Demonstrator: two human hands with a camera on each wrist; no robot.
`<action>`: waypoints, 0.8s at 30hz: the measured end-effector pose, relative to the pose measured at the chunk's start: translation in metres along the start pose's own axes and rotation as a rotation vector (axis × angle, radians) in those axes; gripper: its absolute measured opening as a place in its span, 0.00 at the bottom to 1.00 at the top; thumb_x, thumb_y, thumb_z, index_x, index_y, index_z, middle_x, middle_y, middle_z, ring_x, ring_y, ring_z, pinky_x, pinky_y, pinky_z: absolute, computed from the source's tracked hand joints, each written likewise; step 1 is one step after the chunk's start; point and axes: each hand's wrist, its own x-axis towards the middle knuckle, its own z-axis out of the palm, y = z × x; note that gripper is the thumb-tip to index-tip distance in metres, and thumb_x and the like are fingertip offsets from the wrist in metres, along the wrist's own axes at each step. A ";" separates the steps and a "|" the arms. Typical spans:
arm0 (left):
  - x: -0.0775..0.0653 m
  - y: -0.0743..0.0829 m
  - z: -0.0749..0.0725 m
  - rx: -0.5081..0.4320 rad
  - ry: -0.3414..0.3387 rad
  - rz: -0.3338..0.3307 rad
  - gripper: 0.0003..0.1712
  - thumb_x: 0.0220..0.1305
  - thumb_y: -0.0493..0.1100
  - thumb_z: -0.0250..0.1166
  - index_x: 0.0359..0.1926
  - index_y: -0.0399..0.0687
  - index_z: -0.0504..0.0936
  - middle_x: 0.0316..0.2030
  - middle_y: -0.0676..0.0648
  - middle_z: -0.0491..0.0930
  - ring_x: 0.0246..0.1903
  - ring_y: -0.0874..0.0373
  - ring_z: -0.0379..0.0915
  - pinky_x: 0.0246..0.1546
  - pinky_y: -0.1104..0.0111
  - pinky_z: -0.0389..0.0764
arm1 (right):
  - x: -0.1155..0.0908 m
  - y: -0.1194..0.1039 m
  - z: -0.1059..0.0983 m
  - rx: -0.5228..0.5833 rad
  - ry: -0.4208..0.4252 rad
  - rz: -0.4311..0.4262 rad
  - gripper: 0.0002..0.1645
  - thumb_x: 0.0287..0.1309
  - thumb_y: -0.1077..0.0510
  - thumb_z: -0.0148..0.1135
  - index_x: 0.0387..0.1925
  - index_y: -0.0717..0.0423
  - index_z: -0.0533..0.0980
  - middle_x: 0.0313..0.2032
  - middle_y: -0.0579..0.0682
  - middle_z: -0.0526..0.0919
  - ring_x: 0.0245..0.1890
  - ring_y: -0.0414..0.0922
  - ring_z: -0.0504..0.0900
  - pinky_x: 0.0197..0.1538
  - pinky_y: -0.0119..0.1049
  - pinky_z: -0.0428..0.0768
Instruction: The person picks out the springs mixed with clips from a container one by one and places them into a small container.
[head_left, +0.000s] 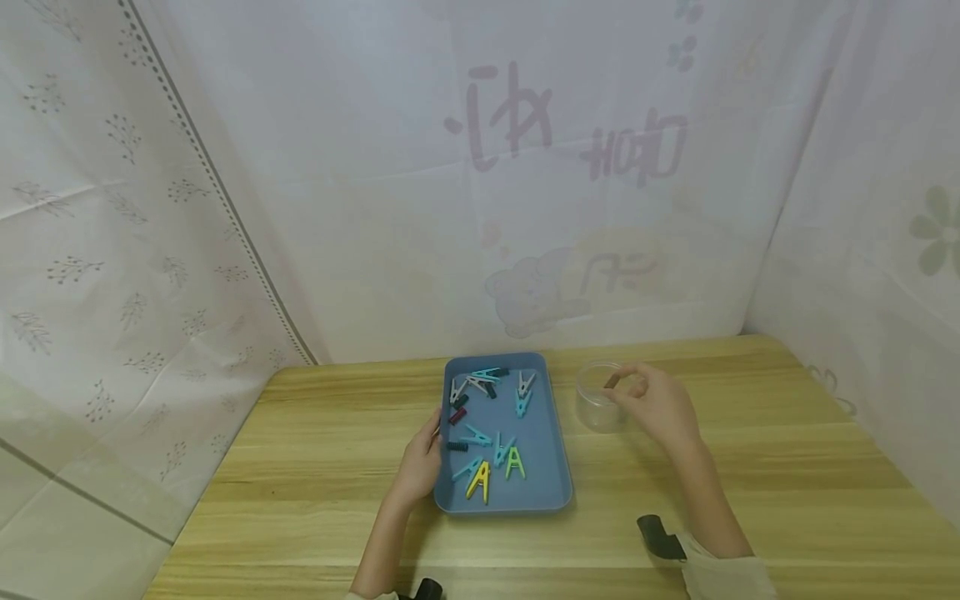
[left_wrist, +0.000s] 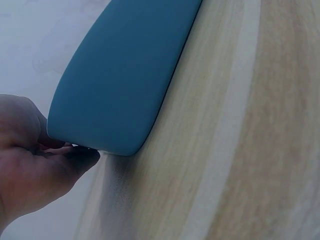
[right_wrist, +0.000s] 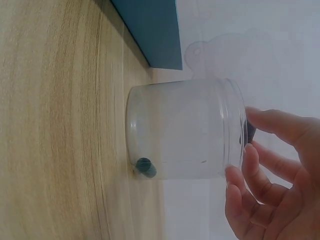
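Note:
My right hand (head_left: 660,408) is at the mouth of a clear plastic jar (head_left: 596,412), right of the blue tray (head_left: 536,492). Between thumb and fingertips it pinches a small dark cylinder (right_wrist: 250,132) at the rim. Inside the jar, near its bottom, lies a dark green cylinder (right_wrist: 146,167). My left hand (head_left: 418,467) grips the tray's left side, thumb and fingers at the rim. On the tray lie several clothespins, including a yellow clothespin (head_left: 480,481) and a green clothespin (head_left: 515,462). Among them are dark ribbed cylinders (head_left: 457,447) and a dark red cylinder (head_left: 457,416).
Tray and jar stand on a wooden table (head_left: 322,467), toward its far edge. A pale printed curtain (head_left: 375,208) hangs behind the table, with more fabric at both sides. Black wrist mounts (head_left: 660,537) sit on the forearms.

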 end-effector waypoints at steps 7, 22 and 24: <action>0.000 0.000 0.000 0.006 0.000 0.000 0.28 0.75 0.28 0.42 0.74 0.26 0.55 0.73 0.29 0.56 0.74 0.33 0.49 0.73 0.42 0.54 | 0.002 0.005 0.002 -0.004 0.019 0.012 0.26 0.61 0.51 0.69 0.56 0.62 0.78 0.29 0.56 0.85 0.17 0.42 0.69 0.16 0.31 0.66; 0.001 0.000 0.000 0.006 0.001 -0.015 0.29 0.76 0.29 0.42 0.74 0.27 0.55 0.74 0.30 0.56 0.74 0.34 0.49 0.73 0.42 0.54 | 0.000 0.005 0.001 -0.013 0.020 0.025 0.28 0.61 0.49 0.68 0.55 0.64 0.77 0.33 0.60 0.87 0.21 0.45 0.76 0.19 0.33 0.71; 0.001 0.000 0.000 0.002 0.000 -0.018 0.29 0.76 0.29 0.42 0.74 0.28 0.55 0.74 0.30 0.56 0.74 0.34 0.48 0.73 0.42 0.53 | 0.000 0.004 0.001 -0.014 0.014 0.035 0.29 0.61 0.47 0.68 0.57 0.64 0.77 0.34 0.61 0.87 0.23 0.46 0.78 0.21 0.34 0.72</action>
